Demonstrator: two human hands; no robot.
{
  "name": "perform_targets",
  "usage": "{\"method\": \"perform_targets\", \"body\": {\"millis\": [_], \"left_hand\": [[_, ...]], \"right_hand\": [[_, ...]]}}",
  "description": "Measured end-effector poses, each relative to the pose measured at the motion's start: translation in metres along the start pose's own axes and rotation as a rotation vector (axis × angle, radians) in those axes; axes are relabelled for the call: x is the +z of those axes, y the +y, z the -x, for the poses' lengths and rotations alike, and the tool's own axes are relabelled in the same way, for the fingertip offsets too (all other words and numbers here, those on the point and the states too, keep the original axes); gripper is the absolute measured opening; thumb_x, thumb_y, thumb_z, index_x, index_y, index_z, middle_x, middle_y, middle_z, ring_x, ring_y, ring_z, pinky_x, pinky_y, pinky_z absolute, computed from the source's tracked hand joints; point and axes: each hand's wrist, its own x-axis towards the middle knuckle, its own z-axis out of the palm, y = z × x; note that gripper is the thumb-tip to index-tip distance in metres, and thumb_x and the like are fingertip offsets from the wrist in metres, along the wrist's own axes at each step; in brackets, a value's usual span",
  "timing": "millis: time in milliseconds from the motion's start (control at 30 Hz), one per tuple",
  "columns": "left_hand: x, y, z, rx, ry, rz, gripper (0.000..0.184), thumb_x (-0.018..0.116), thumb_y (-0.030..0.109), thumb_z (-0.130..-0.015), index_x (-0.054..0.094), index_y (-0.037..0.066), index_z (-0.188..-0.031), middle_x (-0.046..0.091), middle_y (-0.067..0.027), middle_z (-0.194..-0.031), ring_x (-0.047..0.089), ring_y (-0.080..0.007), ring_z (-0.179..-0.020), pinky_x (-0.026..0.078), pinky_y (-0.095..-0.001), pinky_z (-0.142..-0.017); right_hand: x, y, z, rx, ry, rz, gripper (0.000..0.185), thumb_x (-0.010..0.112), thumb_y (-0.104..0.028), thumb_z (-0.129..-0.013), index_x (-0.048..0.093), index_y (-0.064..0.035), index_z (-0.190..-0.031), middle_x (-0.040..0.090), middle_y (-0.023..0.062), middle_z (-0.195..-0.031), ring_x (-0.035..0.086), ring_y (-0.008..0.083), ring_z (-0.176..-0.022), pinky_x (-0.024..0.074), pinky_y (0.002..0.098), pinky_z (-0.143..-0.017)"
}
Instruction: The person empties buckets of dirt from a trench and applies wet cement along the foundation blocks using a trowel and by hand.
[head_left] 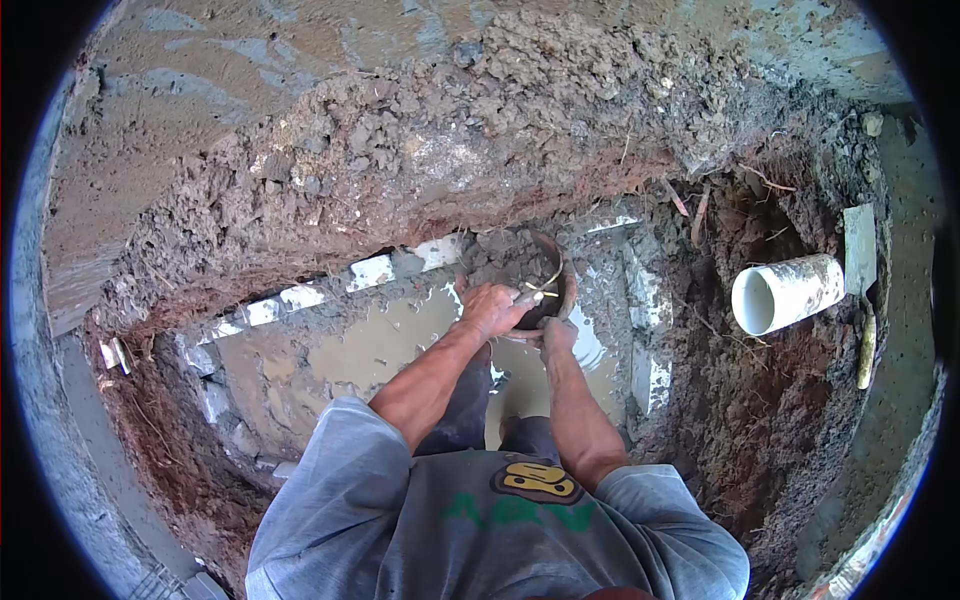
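Note:
A round, mud-coated basin (568,285) with dark wet soil in it stands at the upper middle, beside the muddy water. My left hand (490,308) lies over its near left side, fingers bent and closed around something hidden by the hand and mud. Pale thin strips, like cord or twigs, show by its fingertips. My right hand (557,335) is closed on the basin's near rim, its fingertips partly hidden.
Brown puddle water (370,345) lies around my legs. White-marked blocks (372,272) edge the pit below a soil bank (400,160). To the right are a white pipe piece (788,294) and a muddy trowel (860,250) against the pit wall.

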Motion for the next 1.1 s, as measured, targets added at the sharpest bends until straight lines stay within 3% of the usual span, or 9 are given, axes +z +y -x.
{"method": "perform_targets", "body": {"millis": [100,233,333,467,600,667,767,833,1100], "left_hand": [[-0.014,0.001,0.001,0.068,0.016,0.037,0.043,0.052,0.051,-0.082,0.072,0.015,-0.093,0.067,-0.0149,-0.096,0.059,-0.0298,-0.101,0.028,-0.0434,-0.103],[-0.040,0.004,-0.017,-0.009,-0.033,0.092,0.041,0.056,0.051,-0.080,0.071,0.015,-0.092,0.066,-0.0168,-0.084,0.061,-0.0334,-0.088,0.046,-0.0422,-0.079],[-0.034,0.005,-0.023,0.020,0.094,0.120,0.040,0.056,0.049,-0.081,0.071,0.012,-0.088,0.066,-0.0175,-0.080,0.062,-0.0353,-0.083,0.046,-0.0416,-0.079],[-0.015,-0.019,-0.019,0.069,0.026,0.056,0.042,0.055,0.050,-0.081,0.070,0.013,-0.094,0.066,-0.0177,-0.083,0.061,-0.0361,-0.087,0.046,-0.0416,-0.081],[-0.028,-0.003,-0.017,0.008,0.041,0.189,0.042,0.058,0.049,-0.079,0.070,0.012,-0.095,0.066,-0.0195,-0.088,0.061,-0.0374,-0.089,0.046,-0.0413,-0.083],[-0.018,-0.013,-0.023,0.065,0.002,0.097,0.041,0.059,0.048,-0.079,0.071,0.012,-0.093,0.065,-0.0198,-0.090,0.061,-0.0367,-0.089,0.047,-0.0408,-0.083],[-0.019,-0.009,-0.014,0.158,0.198,0.104,0.040,0.058,0.047,-0.080,0.071,0.012,-0.092,0.066,-0.0190,-0.084,0.062,-0.0362,-0.084,0.047,-0.0412,-0.081],[-0.029,0.006,-0.005,0.005,0.037,0.104,0.040,0.056,0.049,-0.082,0.071,0.013,-0.091,0.067,-0.0181,-0.085,0.062,-0.0342,-0.088,0.040,-0.0415,-0.093],[-0.002,0.017,0.008,0.104,-0.022,0.087,0.044,0.053,0.050,-0.082,0.071,0.011,-0.091,0.068,-0.0147,-0.085,0.061,-0.0311,-0.095,0.018,-0.0532,-0.105]], "right_hand": [[0.011,-0.015,0.035,-0.018,0.096,-0.104,0.019,0.054,0.000,-0.071,0.054,0.0087,-0.088,0.058,0.0161,-0.080,0.060,0.0270,-0.053,0.0508,0.0369,-0.037],[0.038,-0.013,-0.028,-0.167,0.066,-0.006,0.020,0.052,0.001,-0.069,0.054,0.0119,-0.086,0.058,0.0155,-0.073,0.059,0.0265,-0.051,0.0512,0.0374,-0.038],[0.021,-0.047,0.035,-0.205,0.063,-0.073,0.021,0.052,0.001,-0.068,0.054,0.0116,-0.086,0.057,0.0161,-0.073,0.058,0.0266,-0.048,0.0498,0.0376,-0.038],[0.038,0.015,-0.048,-0.403,0.126,-0.184,0.022,0.052,0.002,-0.067,0.054,0.0112,-0.088,0.057,0.0160,-0.077,0.059,0.0275,-0.049,0.0501,0.0364,-0.035],[0.021,-0.004,-0.014,-0.288,0.004,-0.187,0.047,0.043,0.008,-0.062,0.045,-0.0024,-0.108,0.054,0.0128,-0.098,0.059,0.0280,-0.072,0.0536,0.0319,-0.045],[0.026,-0.019,-0.003,-0.190,-0.045,-0.213,0.084,0.034,0.015,-0.058,0.037,-0.0116,-0.137,0.052,0.0106,-0.122,0.060,0.0297,-0.098,0.0577,0.0295,-0.052],[0.037,0.008,-0.059,-0.420,-0.017,-0.204,0.043,0.045,0.008,-0.065,0.047,0.0058,-0.108,0.057,0.0158,-0.092,0.062,0.0288,-0.072,0.0502,0.0346,-0.038],[0.012,-0.027,0.023,-0.130,-0.030,-0.158,0.011,0.053,0.002,-0.070,0.051,0.0103,-0.077,0.055,0.0167,-0.067,0.058,0.0271,-0.045,0.0445,0.0343,-0.033],[-0.028,0.017,0.011,-0.028,-0.024,-0.094,0.013,0.053,-0.001,-0.073,0.056,0.0070,-0.083,0.059,0.0146,-0.073,0.057,0.0257,-0.047,0.0469,0.0325,-0.035]]}}
